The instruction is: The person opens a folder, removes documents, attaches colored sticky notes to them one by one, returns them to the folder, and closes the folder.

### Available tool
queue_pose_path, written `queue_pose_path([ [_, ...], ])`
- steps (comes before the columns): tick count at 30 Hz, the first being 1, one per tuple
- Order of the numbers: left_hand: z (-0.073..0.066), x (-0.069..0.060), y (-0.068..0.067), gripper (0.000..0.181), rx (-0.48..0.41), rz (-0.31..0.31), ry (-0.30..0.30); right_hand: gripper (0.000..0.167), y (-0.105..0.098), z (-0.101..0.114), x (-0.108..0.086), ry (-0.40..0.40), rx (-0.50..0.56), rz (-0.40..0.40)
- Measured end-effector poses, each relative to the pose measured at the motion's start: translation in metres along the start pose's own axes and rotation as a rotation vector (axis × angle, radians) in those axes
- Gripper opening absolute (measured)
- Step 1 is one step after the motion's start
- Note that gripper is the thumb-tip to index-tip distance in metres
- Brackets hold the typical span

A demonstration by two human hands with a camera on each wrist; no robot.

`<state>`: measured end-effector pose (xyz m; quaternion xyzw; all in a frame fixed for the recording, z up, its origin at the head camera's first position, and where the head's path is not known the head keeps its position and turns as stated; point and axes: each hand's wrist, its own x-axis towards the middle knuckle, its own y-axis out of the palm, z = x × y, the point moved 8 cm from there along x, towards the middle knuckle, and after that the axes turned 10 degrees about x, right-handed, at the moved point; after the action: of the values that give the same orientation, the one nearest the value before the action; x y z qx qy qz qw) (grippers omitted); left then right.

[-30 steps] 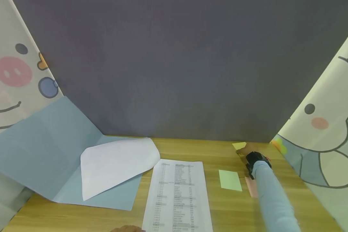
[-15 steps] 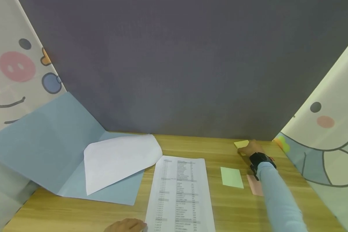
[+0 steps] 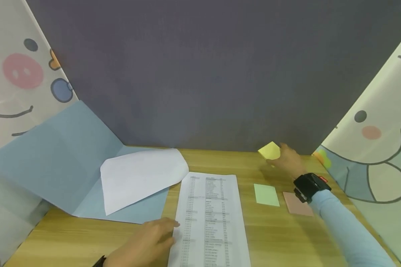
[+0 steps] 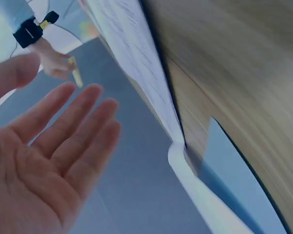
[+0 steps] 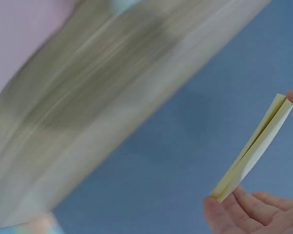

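Observation:
My right hand (image 3: 290, 162) pinches a pad of yellow sticky notes (image 3: 270, 151) by its edges, above the table at the back right. In the right wrist view the yellow pad (image 5: 253, 150) is seen edge-on, its layers slightly parted, with fingers at both ends. My left hand (image 3: 145, 239) hovers by the left edge of a printed sheet (image 3: 214, 218); whether it touches the paper is unclear from the head view. Its fingers look straight and hold nothing in the left wrist view, where the palm (image 4: 34, 185) shows.
Green sticky notes (image 3: 266, 195) and pink sticky notes (image 3: 298, 204) lie right of the printed sheet. An open blue folder (image 3: 56, 155) with a curled white sheet (image 3: 143, 178) occupies the left. A dark panel (image 3: 200, 74) rises behind the wooden table (image 3: 87, 237).
The yellow sticky notes have been lifted off the table by my right hand, which has tilted them. My left hand has come up from the bottom edge toward the printed sheet.

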<state>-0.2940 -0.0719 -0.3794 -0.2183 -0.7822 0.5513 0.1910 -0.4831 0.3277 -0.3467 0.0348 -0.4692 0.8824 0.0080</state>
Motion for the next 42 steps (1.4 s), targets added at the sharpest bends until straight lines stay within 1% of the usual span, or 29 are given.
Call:
queue_pose_path([
  [2, 0.0, 0.013, -0.003, 0.03, -0.111, 0.014, -0.028, 0.1, 0.004, 0.021, -0.012, -0.022, 0.03, 0.023],
  [4, 0.0, 0.027, -0.004, 0.029, -0.247, 0.016, -0.049, 0.098, 0.01, 0.044, -0.031, -0.064, 0.044, 0.021],
  [6, -0.001, 0.041, -0.004, 0.029, -0.379, 0.013, -0.052, 0.095, 0.021, 0.067, -0.052, -0.12, 0.053, 0.008],
  [8, -0.003, 0.053, -0.003, 0.031, -0.511, 0.026, -0.062, 0.091, 0.033, 0.088, -0.073, -0.171, 0.037, -0.009],
  [9, -0.003, 0.058, -0.002, 0.034, -0.576, 0.042, -0.074, 0.089, 0.041, 0.098, -0.083, -0.198, 0.037, -0.005],
  [11, -0.003, 0.067, 0.001, 0.041, -0.713, 0.078, -0.1, 0.087, 0.056, 0.115, -0.1, -0.245, 0.044, 0.011],
  [13, -0.003, 0.073, 0.007, 0.048, -0.846, 0.122, -0.139, 0.086, 0.069, 0.129, -0.114, -0.278, 0.037, 0.039],
  [15, -0.004, 0.077, 0.014, 0.054, -0.953, 0.158, -0.168, 0.084, 0.079, 0.141, -0.126, -0.317, 0.052, 0.07],
  [16, -0.005, 0.079, 0.017, 0.055, -0.993, 0.168, -0.175, 0.084, 0.082, 0.147, -0.132, -0.346, 0.058, 0.077],
  [18, -0.009, 0.08, 0.023, 0.057, -1.028, 0.186, -0.187, 0.082, 0.088, 0.156, -0.141, -0.399, 0.063, 0.088],
  [20, -0.013, 0.08, 0.026, 0.056, -1.048, 0.191, -0.181, 0.081, 0.092, 0.163, -0.148, -0.453, 0.062, 0.094],
  [23, -0.017, 0.079, 0.027, 0.052, -1.054, 0.177, -0.169, 0.082, 0.097, 0.171, -0.156, -0.517, 0.045, 0.091],
  [25, -0.02, 0.078, 0.026, 0.047, -1.059, 0.165, -0.15, 0.083, 0.1, 0.174, -0.159, -0.538, 0.03, 0.081],
  [29, -0.021, 0.076, 0.024, 0.042, -1.063, 0.144, -0.143, 0.086, 0.105, 0.177, -0.163, -0.56, 0.025, 0.062],
  [34, -0.02, 0.071, 0.025, 0.04, -1.065, 0.13, -0.168, 0.087, 0.109, 0.18, -0.169, -0.563, 0.041, 0.052],
  [37, -0.018, 0.068, 0.025, 0.038, -1.042, 0.115, -0.184, 0.086, 0.113, 0.183, -0.171, -0.555, 0.035, 0.074],
  [39, -0.016, 0.066, 0.023, 0.038, -1.001, 0.107, -0.188, 0.087, 0.116, 0.184, -0.171, -0.534, 0.045, 0.106],
  [40, -0.015, 0.066, 0.022, 0.037, -0.963, 0.101, -0.188, 0.087, 0.117, 0.184, -0.17, -0.511, 0.064, 0.13],
  [42, -0.012, 0.066, 0.018, 0.035, -0.886, 0.096, -0.179, 0.088, 0.12, 0.182, -0.168, -0.444, 0.141, 0.188],
])
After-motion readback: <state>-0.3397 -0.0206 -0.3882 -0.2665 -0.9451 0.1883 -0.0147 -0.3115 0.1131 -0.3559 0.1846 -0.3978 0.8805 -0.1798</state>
